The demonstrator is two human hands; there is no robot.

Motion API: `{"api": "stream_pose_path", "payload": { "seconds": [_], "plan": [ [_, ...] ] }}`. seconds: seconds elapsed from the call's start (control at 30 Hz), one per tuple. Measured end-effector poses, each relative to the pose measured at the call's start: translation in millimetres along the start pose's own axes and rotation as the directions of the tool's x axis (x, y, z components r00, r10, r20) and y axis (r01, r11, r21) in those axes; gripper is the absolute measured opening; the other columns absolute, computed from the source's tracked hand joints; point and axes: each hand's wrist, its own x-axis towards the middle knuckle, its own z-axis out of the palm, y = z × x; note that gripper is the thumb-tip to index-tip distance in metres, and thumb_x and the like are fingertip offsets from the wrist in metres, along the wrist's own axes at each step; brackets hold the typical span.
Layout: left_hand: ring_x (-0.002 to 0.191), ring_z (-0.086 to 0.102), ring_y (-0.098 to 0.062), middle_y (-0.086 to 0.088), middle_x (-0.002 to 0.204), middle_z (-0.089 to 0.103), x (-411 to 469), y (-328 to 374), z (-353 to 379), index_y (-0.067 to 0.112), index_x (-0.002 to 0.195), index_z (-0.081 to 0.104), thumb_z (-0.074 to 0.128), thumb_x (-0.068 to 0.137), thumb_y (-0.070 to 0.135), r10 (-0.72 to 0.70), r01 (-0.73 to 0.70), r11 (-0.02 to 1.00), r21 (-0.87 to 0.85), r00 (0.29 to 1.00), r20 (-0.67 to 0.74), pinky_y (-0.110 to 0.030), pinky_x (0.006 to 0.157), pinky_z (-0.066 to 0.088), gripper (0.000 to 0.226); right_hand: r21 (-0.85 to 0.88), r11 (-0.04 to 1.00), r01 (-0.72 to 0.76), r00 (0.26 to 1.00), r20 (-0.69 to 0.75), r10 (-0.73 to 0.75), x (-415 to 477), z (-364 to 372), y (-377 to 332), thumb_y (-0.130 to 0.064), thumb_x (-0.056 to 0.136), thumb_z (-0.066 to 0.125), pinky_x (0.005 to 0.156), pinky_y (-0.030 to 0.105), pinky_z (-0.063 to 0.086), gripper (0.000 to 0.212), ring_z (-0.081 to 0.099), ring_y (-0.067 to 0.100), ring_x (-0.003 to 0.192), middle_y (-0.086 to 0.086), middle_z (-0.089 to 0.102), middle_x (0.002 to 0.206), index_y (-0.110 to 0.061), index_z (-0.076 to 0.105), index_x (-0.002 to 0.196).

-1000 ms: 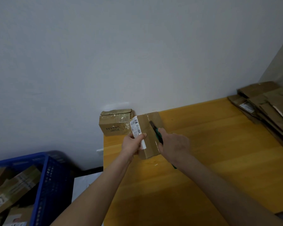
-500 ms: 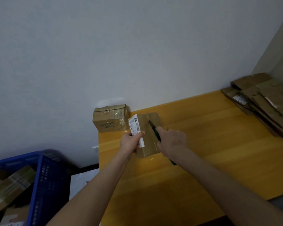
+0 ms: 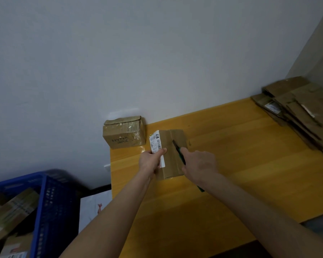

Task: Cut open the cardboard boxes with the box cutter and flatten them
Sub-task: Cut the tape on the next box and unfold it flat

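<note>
L hand (image 3: 151, 162) grips labelled box (image 3: 172, 159), R hand (image 3: 199, 163) grips box cutter (image 3: 177, 148); taped box (image 3: 124, 132) at bench (image 3: 250, 164) back-left corner, flattened stack (image 3: 304, 112) back-right.

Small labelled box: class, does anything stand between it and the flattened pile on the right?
Nothing visible does: only tabletop shows between the small box and the flattened pile. The right hand holds the box cutter on it; the left hand grips its labelled side.

The right hand (image 3: 198, 164) is covering most of the box cutter (image 3: 177, 148). The fingers of the left hand (image 3: 150, 162) are lying out of sight behind the box (image 3: 172, 161). The print on the label (image 3: 156, 144) is showing too small to read. The blurred blue crate (image 3: 50, 202) and the flattened cardboard pile (image 3: 302, 112) are running off the edges.
</note>
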Motion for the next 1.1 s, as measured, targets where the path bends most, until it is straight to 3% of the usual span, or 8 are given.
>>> {"api": "stream_pose_path", "payload": {
  "seconds": [0.17, 0.37, 0.53, 0.7, 0.77, 0.87, 0.97, 1.1],
  "plan": [
    [0.071, 0.065, -0.025, -0.009, 0.081, 0.069, 7.5, 7.3, -4.7, 0.012, 0.082, 0.063, 0.077, 0.079, 0.033, -0.018, 0.017, 1.0, -0.01, 0.998, -0.066, -0.045, 0.075, 0.056, 0.026, 0.011, 1.0, -0.009, 0.998, 0.068, 0.008, -8.4, 10.4, -0.9, -0.023, 0.098, 0.042, 0.045, 0.026, 0.027, 0.023, 0.038, 0.013, 0.051, -0.004, 0.044, 0.065, -0.025, 0.042, 0.121],
    [0.073, 0.065, -0.023, -0.009, 0.084, 0.069, 11.8, 14.7, -9.1, 0.015, 0.081, 0.061, 0.077, 0.08, 0.027, 0.017, -0.018, 1.0, -0.025, 0.998, -0.06, -0.042, 0.075, 0.055, 0.02, 0.041, 0.999, 0.017, 0.996, 0.084, -0.02, -11.4, 13.1, 0.3, -0.025, 0.096, 0.044, 0.045, 0.026, 0.028, 0.03, 0.04, 0.014, 0.052, -0.004, 0.043, 0.066, -0.027, 0.042, 0.125],
    [0.071, 0.063, -0.024, -0.007, 0.079, 0.067, 18.4, 13.6, -7.6, 0.009, 0.089, 0.064, 0.075, 0.08, 0.033, -0.02, 0.019, 1.0, -0.011, 0.992, -0.124, -0.042, 0.074, 0.055, 0.028, 0.16, 0.987, 0.03, 0.994, 0.1, -0.046, -12.7, 12.0, 15.1, -0.038, 0.092, 0.05, 0.05, 0.024, 0.037, 0.042, 0.056, 0.019, 0.069, -0.001, 0.063, 0.088, -0.032, 0.043, 0.134],
    [0.072, 0.062, -0.023, -0.008, 0.082, 0.066, 27.4, 6.3, -22.2, 0.01, 0.09, 0.063, 0.073, 0.083, 0.035, -0.062, 0.067, 0.996, 0.052, 0.994, -0.085, -0.043, 0.08, 0.054, 0.028, 0.526, 0.819, -0.228, 0.972, 0.07, 0.226, 11.7, 46.9, 31.1, -0.039, 0.094, 0.051, 0.052, 0.03, 0.05, 0.052, 0.061, 0.018, 0.068, -0.001, 0.064, 0.091, -0.033, 0.034, 0.142],
    [0.081, 0.066, -0.029, -0.012, 0.09, 0.07, 26.2, -5.2, -22.5, 0.008, 0.097, 0.065, 0.072, 0.083, 0.039, -0.124, 0.125, 0.991, 0.048, 0.992, -0.03, -0.043, 0.08, 0.054, 0.034, 0.629, 0.708, -0.321, 0.945, 0.162, 0.284, 30.3, 72.9, 34.6, -0.034, 0.098, 0.047, 0.071, 0.038, 0.056, 0.056, 0.064, 0.023, 0.087, 0.002, 0.063, 0.114, -0.03, 0.023, 0.149],
    [0.088, 0.067, -0.03, -0.014, 0.098, 0.072, 27.0, -23.3, -21.9, 0.011, 0.1, 0.065, 0.07, 0.084, 0.041, -0.163, 0.162, 0.985, 0.053, 0.987, 0.017, -0.038, 0.076, 0.052, 0.034, 0.746, 0.501, -0.439, 0.893, 0.302, 0.333, 54.7, 110.6, 37.6, -0.014, 0.102, 0.04, 0.094, 0.04, 0.045, 0.057, 0.05, 0.03, 0.122, 0.008, 0.043, 0.145, -0.022, 0.016, 0.153],
    [0.092, 0.069, -0.029, -0.011, 0.1, 0.072, 30.8, -34.6, -26.0, 0.014, 0.106, 0.065, 0.067, 0.087, 0.037, -0.174, 0.172, 0.982, 0.073, 0.985, 0.017, -0.037, 0.075, 0.053, 0.03, 0.645, 0.523, -0.557, 0.828, 0.387, 0.405, 71.8, 150.5, 47.9, -0.005, 0.1, 0.035, 0.099, 0.041, 0.041, 0.061, 0.045, 0.035, 0.126, 0.014, 0.04, 0.147, -0.024, 0.013, 0.154],
    [0.081, 0.065, -0.027, -0.013, 0.096, 0.07, 34.4, -44.3, -32.8, 0.016, 0.099, 0.066, 0.063, 0.09, 0.031, -0.163, 0.161, 0.982, 0.094, 0.987, 0.01, -0.04, 0.074, 0.052, 0.017, 0.54, 0.6, -0.59, 0.806, 0.436, 0.4, 80.8, 182.0, 57.5, -0.009, 0.098, 0.038, 0.095, 0.043, 0.046, 0.062, 0.051, 0.037, 0.118, 0.017, 0.047, 0.138, -0.026, 0.014, 0.153]
  ]
}}
